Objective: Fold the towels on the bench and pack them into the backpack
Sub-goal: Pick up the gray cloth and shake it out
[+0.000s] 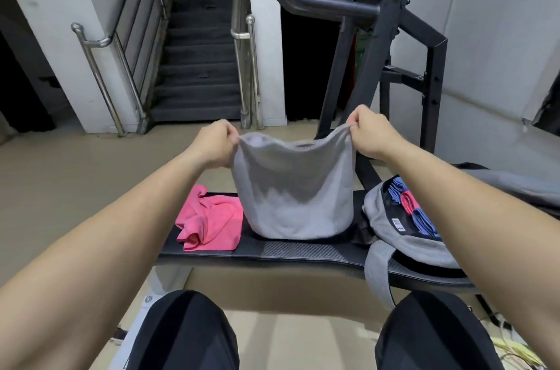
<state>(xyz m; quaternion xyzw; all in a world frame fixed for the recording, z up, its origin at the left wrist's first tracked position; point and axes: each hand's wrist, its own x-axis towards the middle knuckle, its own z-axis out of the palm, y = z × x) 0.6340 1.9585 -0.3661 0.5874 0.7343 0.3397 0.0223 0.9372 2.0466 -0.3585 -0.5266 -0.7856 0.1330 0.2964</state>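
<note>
A stairway [197, 66] and a black rack [378, 51] stand behind the black bench [288, 251], where an open grey backpack [391, 227] on the right holds folded towels [418, 209], blue and pink. A grey towel [294, 197] hangs mid-bench, its bottom seemingly resting on the pad, with a crumpled pink towel [212, 218] just left of it. The left hand [212, 145] and right hand [372, 133] each pinch a top corner of the grey towel, fingers curled.

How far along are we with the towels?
Done: folded blue and pink towels sit in the open backpack. In hand: left hand and right hand pinch the top corners of the gray towel, its bottom resting on the bench. Left: finish folding it, fold the crumpled pink towel beside it, pack both.
</note>
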